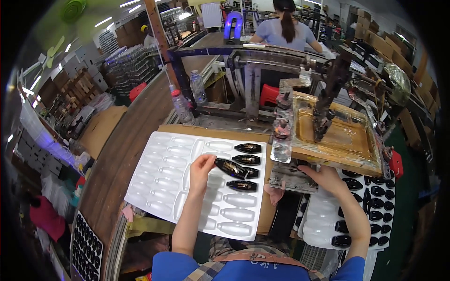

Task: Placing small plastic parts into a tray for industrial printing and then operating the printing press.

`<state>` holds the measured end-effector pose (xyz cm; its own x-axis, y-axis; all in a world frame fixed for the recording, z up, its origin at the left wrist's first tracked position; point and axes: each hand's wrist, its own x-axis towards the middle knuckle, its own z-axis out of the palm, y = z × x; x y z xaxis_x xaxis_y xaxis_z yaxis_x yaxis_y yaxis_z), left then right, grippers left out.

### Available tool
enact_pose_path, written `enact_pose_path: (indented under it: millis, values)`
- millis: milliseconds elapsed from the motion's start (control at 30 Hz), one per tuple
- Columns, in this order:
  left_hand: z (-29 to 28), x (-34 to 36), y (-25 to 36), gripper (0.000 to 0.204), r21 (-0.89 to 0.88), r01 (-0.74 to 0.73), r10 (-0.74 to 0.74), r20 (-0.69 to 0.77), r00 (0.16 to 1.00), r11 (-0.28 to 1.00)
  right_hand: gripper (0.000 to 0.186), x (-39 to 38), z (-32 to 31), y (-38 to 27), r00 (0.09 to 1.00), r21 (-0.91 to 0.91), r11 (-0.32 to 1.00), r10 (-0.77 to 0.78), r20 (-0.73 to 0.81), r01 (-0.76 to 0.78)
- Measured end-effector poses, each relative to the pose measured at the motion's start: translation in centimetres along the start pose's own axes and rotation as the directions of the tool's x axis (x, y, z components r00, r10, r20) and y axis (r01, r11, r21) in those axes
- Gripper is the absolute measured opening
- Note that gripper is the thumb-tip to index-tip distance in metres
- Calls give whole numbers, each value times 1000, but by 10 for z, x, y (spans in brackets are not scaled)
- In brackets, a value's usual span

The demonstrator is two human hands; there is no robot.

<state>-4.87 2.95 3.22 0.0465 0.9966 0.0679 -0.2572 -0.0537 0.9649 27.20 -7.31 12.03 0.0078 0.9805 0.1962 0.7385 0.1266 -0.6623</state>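
Observation:
My left hand point(202, 167) is closed on the narrow end of a black bottle point(228, 167) with gold print. It holds the bottle tilted over a white moulded tray point(190, 196), partly covering another black bottle point(253, 173). More printed black bottles lie in the tray's right column, among them one at the top point(248, 148) and one lower down point(242, 186). My right hand point(326, 178) reaches under the wooden screen-printing frame point(335, 157), by a grey metal platform point(294, 180). The frame's edge hides part of its fingers, so whatever they hold does not show.
At right, a second white tray point(323, 229) carries several black bottles. Two clear plastic bottles stand behind the work tray, one with a pink cap point(182, 107). A metal press arm point(326, 103) rises over the frame. Another person point(286, 30) sits beyond the bench.

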Motion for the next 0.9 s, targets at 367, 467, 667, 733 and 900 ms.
enact_pose_path:
  millis: [367, 467, 667, 733, 900]
  values:
    - [-15, -76, -57, 14, 200, 54, -26, -140, 990, 978, 32, -47, -37, 134, 876, -52, 895, 420, -238, -443]
    - [-5, -81, -64, 17, 170, 101, -73, -161, 984, 980, 34, -40, -26, 176, 946, -440, 839, 251, -208, -319]
    - [-1, -89, -72, 17, 365, 84, -26, -159, 987, 927, 45, -19, -12, 228, 904, -870, 462, -425, -48, 171]
    - [-2, -91, -74, 16, 376, 33, 22, -142, 990, 926, 47, -15, -17, 224, 996, -825, 564, -86, -26, 27]
    - [0, -95, -73, 13, 504, -16, 91, -124, 988, 863, 50, -12, -28, 171, 979, -470, 860, 160, -123, -200]
